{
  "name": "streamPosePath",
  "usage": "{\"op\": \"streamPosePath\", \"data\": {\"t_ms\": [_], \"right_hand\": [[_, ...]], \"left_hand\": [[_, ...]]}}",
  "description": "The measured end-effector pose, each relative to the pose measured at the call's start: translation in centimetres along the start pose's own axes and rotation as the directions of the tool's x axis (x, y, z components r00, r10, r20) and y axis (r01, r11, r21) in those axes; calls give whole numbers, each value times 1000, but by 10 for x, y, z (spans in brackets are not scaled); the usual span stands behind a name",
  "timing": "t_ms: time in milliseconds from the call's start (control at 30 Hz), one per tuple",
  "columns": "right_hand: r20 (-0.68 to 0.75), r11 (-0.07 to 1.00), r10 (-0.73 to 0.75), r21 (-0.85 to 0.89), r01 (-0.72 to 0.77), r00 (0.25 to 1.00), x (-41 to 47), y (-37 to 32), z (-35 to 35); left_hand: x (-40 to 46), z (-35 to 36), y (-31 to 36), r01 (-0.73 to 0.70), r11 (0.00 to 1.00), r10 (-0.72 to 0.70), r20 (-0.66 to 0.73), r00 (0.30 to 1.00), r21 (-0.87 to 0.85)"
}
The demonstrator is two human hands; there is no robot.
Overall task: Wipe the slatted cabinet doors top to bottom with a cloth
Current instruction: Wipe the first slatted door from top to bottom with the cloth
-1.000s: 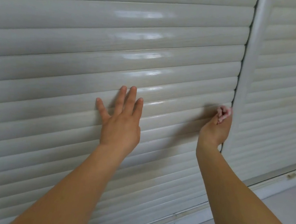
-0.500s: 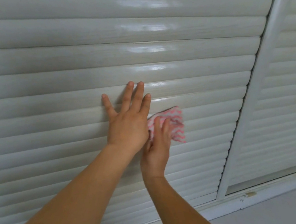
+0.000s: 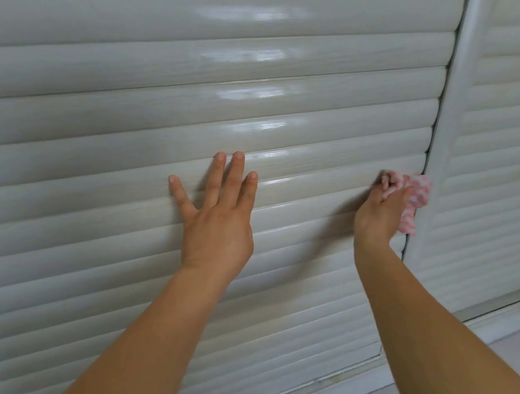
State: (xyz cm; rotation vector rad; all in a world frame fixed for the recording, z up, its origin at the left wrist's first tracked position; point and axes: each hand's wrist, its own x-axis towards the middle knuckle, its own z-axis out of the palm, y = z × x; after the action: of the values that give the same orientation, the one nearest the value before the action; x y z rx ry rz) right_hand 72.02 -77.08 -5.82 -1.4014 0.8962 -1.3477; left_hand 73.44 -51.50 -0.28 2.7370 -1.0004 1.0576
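We are working the wide slatted door [image 3: 198,102], roughly at its middle height, with the lower slats still to be covered. Our left hand [image 3: 218,221] lies flat on the slats, fingers [image 3: 237,175] straight and spread, holding nothing; it serves only as a brace. Our right hand [image 3: 381,215] has its fingers curled round the pink-and-white cloth [image 3: 415,199], bunched in the grip, with a loose corner hanging below the hand. The cloth sits at the right end of a slat, touching or just beside the vertical frame post [image 3: 447,151] that separates this door from the neighbouring slatted door [image 3: 504,156].

Recommended procedure for this step:

1. Keep the cloth pressed into the rounded face of one slat and run the stroke along its full length, end to end.
2. At the post, work the cloth into the dark gap between slat ends and frame, where dust probably collects.
3. Drop one slat per pass; do not skip, as the grooves between slats likely hide residue.
4. Keep the bracing palm light. The slats appear glossy, and fingermarks may show on areas already wiped.
5. Refold the bunched cloth when convenient; a flatter pad would give broader contact.
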Motion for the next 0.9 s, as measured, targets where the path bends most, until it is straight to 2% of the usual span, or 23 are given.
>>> {"op": "streamPosePath", "data": {"t_ms": [67, 133, 200, 233, 267, 333, 400, 433, 467, 500, 533, 600, 667, 733, 800, 900], "right_hand": [[-42, 1000, -26, -15, 26, 999, -18, -13, 8], [-41, 993, -116, -40, 115, 992, -58, -25, 18], [57, 961, -275, -5, 276, 960, -109, -26, 29], [146, 923, -383, 22, 384, 912, -133, -23, 35], [257, 860, -500, 32, 510, 827, -156, -18, 39], [431, 668, -680, 30, 744, 593, -180, 0, 42], [470, 472, -788, 48, 880, 397, -167, 9, 37], [473, 399, -816, 45, 916, 332, -155, 10, 34], [470, 364, -825, 18, 931, 314, -142, 10, 30], [451, 388, -817, -31, 921, 360, -126, 8, 25], [409, 478, -785, -80, 875, 466, -109, 3, 21], [289, 734, -617, -124, 668, 732, -77, -9, 12], [180, 883, -436, -104, 458, 882, -50, -21, 2], [91, 959, -268, -72, 275, 959, -34, -31, -2], [37, 984, -165, -65, 168, 986, -37, -40, 4], [43, 973, -214, -81, 217, 976, -76, -52, 26]], "left_hand": [[0, 0, -1, -1, 1000, 1, -10, 1000, -14], [0, 1, -1, -2, 1000, 1, -29, 1000, -29], [0, -2, -1, -2, 999, 1, -20, 1000, -47], [1, -3, -1, -4, 999, 4, -7, 1000, -54], [1, -5, -1, -4, 998, 4, 10, 1000, -62], [1, -8, -1, -3, 997, 6, 35, 999, -73], [0, -10, -2, -6, 996, 10, 46, 999, -84], [-1, -9, -4, -9, 996, 13, 46, 999, -92], [-1, -9, -5, -12, 995, 16, 40, 999, -100], [-1, -9, -6, -17, 995, 21, 29, 999, -103], [-1, -8, -7, -21, 995, 23, 18, 1000, -100], [-1, -4, -7, -25, 996, 26, 7, 1000, -84], [-2, 0, -7, -36, 996, 34, -20, 999, -81], [-3, 4, -10, -43, 996, 36, -86, 996, -77], [-5, 10, -14, -54, 995, 39, -167, 985, -82], [-8, 10, -31, -67, 991, 35, -255, 966, -117]]}}
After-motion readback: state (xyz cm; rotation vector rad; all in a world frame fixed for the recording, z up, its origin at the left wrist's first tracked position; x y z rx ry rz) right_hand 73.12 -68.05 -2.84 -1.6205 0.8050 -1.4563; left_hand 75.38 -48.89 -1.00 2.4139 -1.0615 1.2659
